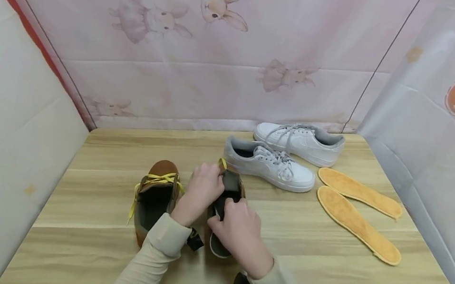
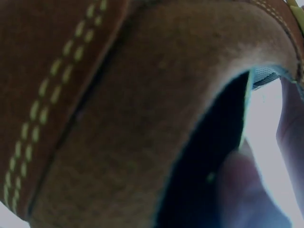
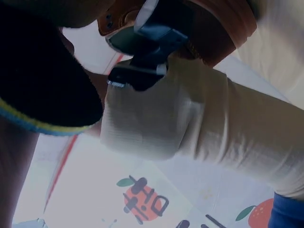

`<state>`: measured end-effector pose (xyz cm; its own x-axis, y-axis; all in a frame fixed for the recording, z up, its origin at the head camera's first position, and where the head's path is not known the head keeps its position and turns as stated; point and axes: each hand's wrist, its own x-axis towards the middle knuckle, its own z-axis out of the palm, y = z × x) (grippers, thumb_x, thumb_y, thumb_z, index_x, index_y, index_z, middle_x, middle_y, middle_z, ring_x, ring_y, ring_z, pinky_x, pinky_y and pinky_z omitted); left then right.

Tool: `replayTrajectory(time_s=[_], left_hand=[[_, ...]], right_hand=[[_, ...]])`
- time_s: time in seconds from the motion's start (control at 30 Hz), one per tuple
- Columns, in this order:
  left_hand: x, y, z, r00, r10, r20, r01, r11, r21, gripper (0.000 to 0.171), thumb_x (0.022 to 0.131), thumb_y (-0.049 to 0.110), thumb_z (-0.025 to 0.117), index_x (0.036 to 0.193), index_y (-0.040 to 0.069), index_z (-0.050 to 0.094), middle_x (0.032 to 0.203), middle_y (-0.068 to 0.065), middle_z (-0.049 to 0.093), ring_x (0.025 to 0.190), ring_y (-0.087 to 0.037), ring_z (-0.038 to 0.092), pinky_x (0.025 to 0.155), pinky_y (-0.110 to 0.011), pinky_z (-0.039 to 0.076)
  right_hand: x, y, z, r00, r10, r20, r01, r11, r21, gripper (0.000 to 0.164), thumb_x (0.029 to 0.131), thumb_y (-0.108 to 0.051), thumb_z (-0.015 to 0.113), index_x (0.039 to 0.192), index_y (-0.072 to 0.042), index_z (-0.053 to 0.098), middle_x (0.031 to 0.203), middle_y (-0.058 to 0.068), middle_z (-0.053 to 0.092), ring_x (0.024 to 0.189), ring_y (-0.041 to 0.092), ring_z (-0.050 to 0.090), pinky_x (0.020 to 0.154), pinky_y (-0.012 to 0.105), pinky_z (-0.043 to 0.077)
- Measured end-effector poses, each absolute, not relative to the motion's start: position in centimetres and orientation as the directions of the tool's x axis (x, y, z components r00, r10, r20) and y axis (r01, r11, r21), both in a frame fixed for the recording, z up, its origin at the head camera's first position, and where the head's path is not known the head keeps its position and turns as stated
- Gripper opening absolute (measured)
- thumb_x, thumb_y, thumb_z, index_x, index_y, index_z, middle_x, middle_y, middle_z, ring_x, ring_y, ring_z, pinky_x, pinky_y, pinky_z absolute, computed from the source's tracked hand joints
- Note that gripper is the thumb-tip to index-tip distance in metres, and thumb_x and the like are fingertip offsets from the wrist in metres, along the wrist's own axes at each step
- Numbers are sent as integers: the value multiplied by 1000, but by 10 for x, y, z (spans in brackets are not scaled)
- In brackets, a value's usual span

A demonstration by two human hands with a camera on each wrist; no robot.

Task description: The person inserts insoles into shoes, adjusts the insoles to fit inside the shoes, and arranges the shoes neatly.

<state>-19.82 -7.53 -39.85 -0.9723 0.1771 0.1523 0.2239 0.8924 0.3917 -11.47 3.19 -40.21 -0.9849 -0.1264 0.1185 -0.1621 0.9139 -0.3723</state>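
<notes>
My left hand grips the upper left edge of a brown shoe with a yellow lace, near its tongue. Just nearer to me, my right hand pinches a dark insole between thumb and fingers over the shoe's opening. The insole's front part goes out of sight in the shoe, and its rounded end sticks out towards me. A yellow and blue edge shows on the insole in the right wrist view. The shoe's stitched brown collar fills most of the left wrist view.
The other brown shoe, with yellow laces, stands left of my left wrist. Two white sneakers stand at the back right. Two orange insoles lie on the wooden table to the right. Printed cloth walls enclose the table.
</notes>
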Motion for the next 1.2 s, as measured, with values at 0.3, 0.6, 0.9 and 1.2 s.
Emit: replayTrajectory(time_s=[0.3,0.6,0.9,1.2], left_hand=[[-203,-78,-397,-969,186,163,236,896,377,33,87,5,59,55,11,52,50,-5,43,46,-19,42,45,-29,32],[-204,-80,-395,-965,198,173,247,906,343,23,86,6,62,63,7,64,59,-8,55,56,-25,54,55,-37,45],[-202,-78,-399,-966,215,140,251,904,345,23,87,9,61,65,8,64,57,-6,54,56,-24,54,56,-36,45],[-201,-80,-399,-966,205,155,249,896,368,24,88,9,61,64,8,65,59,-7,56,58,-27,56,56,-37,46]], right_hand=[[-135,19,-406,-984,-141,107,-169,926,-337,23,71,-28,68,65,-9,56,66,13,51,53,27,49,42,37,38],[-154,17,-412,-985,-153,86,-173,926,-335,24,65,-29,74,70,-9,63,70,15,60,62,32,57,47,41,44],[-159,23,-419,-990,-143,-6,-130,917,-378,25,69,-26,75,83,-6,67,81,18,64,72,35,61,54,44,48],[-161,22,-421,-990,-144,-12,-128,910,-396,25,69,-24,74,84,-5,66,81,18,63,72,35,61,54,44,48]])
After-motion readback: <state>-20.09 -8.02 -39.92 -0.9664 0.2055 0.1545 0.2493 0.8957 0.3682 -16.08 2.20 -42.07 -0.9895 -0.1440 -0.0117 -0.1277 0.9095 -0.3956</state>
